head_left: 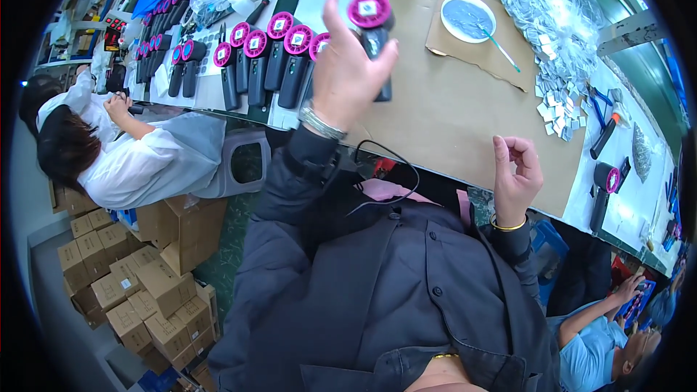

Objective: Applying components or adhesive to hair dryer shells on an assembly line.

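Note:
My left hand is at the far edge of a brown cardboard sheet. Its thumb crosses the dark handle of a handheld fan. That fan has a magenta ring and a white square piece at its centre. One finger stretches up beside the fan's head, and the other fingers are hidden. My right hand hovers over the near part of the cardboard, fingers curled and thumb close to the index fingertip; anything between them is too small to make out. To the left lie several similar handheld fans in a row.
A white bowl of grey paste holds a thin stick. Small white squares spill from plastic bags. Pliers, a hammer and another fan lie right. People sit on both sides; boxes stand left.

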Action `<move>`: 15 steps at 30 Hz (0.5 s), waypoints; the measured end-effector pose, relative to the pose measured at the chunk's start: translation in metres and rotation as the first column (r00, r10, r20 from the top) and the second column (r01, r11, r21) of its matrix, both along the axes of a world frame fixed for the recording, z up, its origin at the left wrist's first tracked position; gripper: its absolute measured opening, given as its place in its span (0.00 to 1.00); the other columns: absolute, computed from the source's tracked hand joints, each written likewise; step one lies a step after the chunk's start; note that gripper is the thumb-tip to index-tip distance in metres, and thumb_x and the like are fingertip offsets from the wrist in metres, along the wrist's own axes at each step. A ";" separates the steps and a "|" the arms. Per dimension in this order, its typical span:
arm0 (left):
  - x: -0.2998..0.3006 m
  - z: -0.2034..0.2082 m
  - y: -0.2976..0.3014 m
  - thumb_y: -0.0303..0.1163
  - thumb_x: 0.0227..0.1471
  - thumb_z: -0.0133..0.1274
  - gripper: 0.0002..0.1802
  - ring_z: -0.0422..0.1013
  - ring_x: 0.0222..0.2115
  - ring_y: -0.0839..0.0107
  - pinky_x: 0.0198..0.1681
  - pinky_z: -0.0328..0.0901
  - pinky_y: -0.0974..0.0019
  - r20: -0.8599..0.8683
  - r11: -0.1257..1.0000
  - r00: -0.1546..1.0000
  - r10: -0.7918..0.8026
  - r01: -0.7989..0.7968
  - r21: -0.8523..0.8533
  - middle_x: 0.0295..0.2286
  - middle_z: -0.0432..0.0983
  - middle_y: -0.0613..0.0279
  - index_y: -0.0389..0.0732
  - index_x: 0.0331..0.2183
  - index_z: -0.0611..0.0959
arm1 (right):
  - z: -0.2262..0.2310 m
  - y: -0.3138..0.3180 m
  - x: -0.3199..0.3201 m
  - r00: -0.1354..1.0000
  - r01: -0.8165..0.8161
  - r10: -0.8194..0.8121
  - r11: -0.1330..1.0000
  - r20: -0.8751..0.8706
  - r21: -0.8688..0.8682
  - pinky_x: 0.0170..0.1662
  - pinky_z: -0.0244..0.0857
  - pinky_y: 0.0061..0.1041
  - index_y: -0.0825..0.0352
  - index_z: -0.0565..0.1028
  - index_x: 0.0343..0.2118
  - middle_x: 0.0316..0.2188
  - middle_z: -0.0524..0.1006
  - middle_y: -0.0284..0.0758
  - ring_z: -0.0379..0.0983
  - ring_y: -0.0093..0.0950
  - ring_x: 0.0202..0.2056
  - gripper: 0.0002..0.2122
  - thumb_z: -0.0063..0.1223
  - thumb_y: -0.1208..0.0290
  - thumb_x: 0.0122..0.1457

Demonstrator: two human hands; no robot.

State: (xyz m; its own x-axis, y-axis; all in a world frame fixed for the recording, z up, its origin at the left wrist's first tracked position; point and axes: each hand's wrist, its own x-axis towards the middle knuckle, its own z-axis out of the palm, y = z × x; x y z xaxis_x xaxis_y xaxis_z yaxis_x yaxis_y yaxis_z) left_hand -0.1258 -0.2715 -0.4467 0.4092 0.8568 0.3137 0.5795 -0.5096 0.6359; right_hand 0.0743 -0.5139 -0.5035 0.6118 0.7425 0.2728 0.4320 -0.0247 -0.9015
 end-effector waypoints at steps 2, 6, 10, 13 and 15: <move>-0.002 0.021 0.027 0.41 0.53 0.70 0.62 0.84 0.33 0.40 0.37 0.79 0.45 -0.044 0.999 0.999 0.031 -0.033 -0.041 0.32 0.85 0.36 0.21 0.70 0.48 | -0.001 0.000 0.002 1.000 0.010 -0.010 1.000 0.006 -0.006 0.40 0.67 0.17 0.71 0.81 0.40 0.34 0.78 0.28 0.71 0.16 0.34 0.05 0.68 0.76 0.69; -0.016 0.011 0.113 0.46 0.53 0.72 0.60 0.84 0.27 0.59 0.32 0.77 0.60 -0.110 0.904 0.993 -0.037 0.081 0.421 0.30 0.84 0.47 0.17 0.65 0.54 | 0.001 0.006 -0.002 0.999 0.036 -0.036 0.998 -0.004 0.055 0.34 0.63 0.19 0.70 0.81 0.36 0.30 0.77 0.29 0.69 0.17 0.29 0.05 0.69 0.78 0.66; 0.003 0.022 0.138 0.42 0.49 0.71 0.55 0.83 0.35 0.40 0.37 0.78 0.52 -0.174 0.984 0.968 0.179 -0.181 0.005 0.34 0.82 0.27 0.13 0.58 0.56 | 0.003 0.006 -0.002 1.000 0.024 -0.023 0.997 -0.014 0.077 0.34 0.63 0.19 0.70 0.81 0.36 0.30 0.77 0.29 0.68 0.17 0.28 0.05 0.69 0.79 0.65; 0.008 0.012 0.156 0.45 0.51 0.72 0.58 0.84 0.24 0.59 0.25 0.78 0.65 -0.369 0.978 0.906 0.205 -0.207 0.034 0.31 0.85 0.40 0.13 0.60 0.55 | 0.005 0.004 0.001 0.999 0.021 -0.018 0.997 -0.035 0.072 0.34 0.63 0.19 0.70 0.81 0.36 0.30 0.77 0.29 0.68 0.17 0.28 0.05 0.70 0.79 0.65; 0.013 0.008 0.157 0.44 0.50 0.72 0.55 0.84 0.22 0.59 0.21 0.78 0.65 -0.356 0.954 0.912 0.205 -0.268 -0.137 0.31 0.84 0.38 0.14 0.58 0.56 | 0.005 0.000 0.005 0.999 0.012 -0.010 0.998 -0.033 0.060 0.36 0.64 0.18 0.70 0.81 0.37 0.31 0.77 0.29 0.69 0.17 0.30 0.05 0.69 0.79 0.66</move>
State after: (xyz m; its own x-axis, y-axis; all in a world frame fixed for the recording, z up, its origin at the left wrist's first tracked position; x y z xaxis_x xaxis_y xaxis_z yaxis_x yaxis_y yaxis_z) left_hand -0.1130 -0.1148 -0.4389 0.2412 0.9701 0.0273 0.8627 -0.2272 0.4517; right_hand 0.0790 -0.5141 -0.4981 0.6288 0.7188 0.2966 0.4023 0.0257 -0.9151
